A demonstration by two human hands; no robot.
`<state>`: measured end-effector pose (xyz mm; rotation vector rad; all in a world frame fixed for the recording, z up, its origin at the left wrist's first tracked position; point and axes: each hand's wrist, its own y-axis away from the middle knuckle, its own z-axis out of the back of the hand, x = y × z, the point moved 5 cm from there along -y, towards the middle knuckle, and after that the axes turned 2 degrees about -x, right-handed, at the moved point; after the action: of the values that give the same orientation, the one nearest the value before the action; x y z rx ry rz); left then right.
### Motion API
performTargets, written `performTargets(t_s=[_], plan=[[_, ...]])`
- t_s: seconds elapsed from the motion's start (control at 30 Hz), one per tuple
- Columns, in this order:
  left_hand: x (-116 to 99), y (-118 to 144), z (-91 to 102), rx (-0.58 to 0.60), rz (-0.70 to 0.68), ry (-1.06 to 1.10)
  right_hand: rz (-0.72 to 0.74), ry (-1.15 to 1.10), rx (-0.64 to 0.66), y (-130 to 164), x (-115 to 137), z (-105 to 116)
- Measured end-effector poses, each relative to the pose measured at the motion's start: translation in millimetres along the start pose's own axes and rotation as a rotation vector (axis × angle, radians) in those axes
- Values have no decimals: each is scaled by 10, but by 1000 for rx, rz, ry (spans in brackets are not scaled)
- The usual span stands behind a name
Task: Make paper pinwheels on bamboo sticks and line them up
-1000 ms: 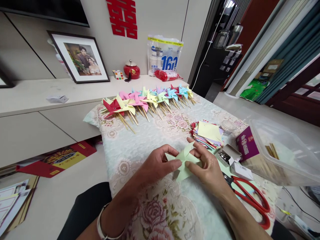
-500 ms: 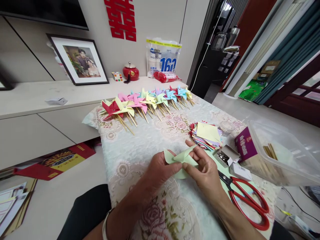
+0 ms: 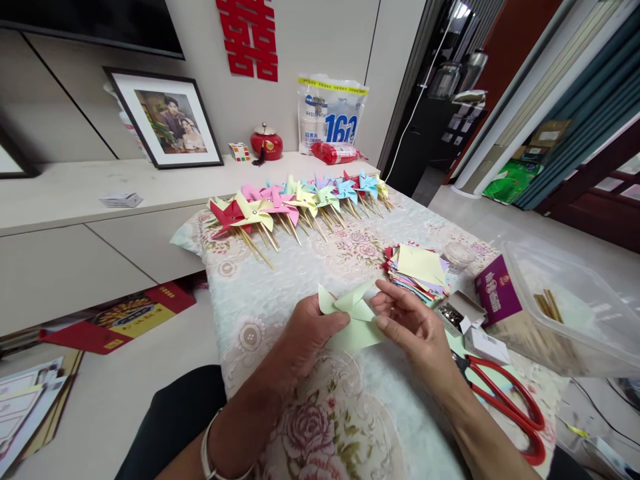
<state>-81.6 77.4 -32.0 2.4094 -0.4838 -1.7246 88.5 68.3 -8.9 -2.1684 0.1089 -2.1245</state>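
A pale green paper pinwheel point(image 3: 353, 308), partly folded, is held low over the near part of the table. My left hand point(image 3: 313, 327) grips its left side, with the thumb pressed at the folded centre. On the other side, my right hand point(image 3: 410, 323) has its thumb and fingertips at the paper's right edge, slightly curled. The lower flap lies flat and unfolded toward me. Red-handled scissors point(image 3: 505, 393) lie beside my right forearm, their blades partly hidden. A small open box of metal fasteners point(image 3: 453, 317) stands beyond my right hand.
Finished pinwheels on sticks point(image 3: 300, 203) line the table's far edge. A stack of coloured paper squares point(image 3: 420, 267) lies ahead of my right hand. To the right are a small white box point(image 3: 486, 345) and a clear plastic bin point(image 3: 540, 327) holding sticks.
My right thumb has moved from the pinwheel's centre to its right edge, and the lower flap now lies opened out. My left hand keeps its hold.
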Motion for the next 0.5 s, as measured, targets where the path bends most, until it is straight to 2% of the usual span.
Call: performTargets(t_s=[0.1, 0.23, 0.37, 0.5], plan=[[11, -23, 49, 1, 27, 9, 131, 101, 15, -21, 108, 30], [-23, -15, 37, 66, 31, 60, 249, 228, 159, 0, 185, -54], [-33, -1, 28, 113, 31, 62, 113, 187, 186, 17, 76, -80], [3, -16, 60, 82, 31, 54, -62, 102, 188, 36, -44, -84]])
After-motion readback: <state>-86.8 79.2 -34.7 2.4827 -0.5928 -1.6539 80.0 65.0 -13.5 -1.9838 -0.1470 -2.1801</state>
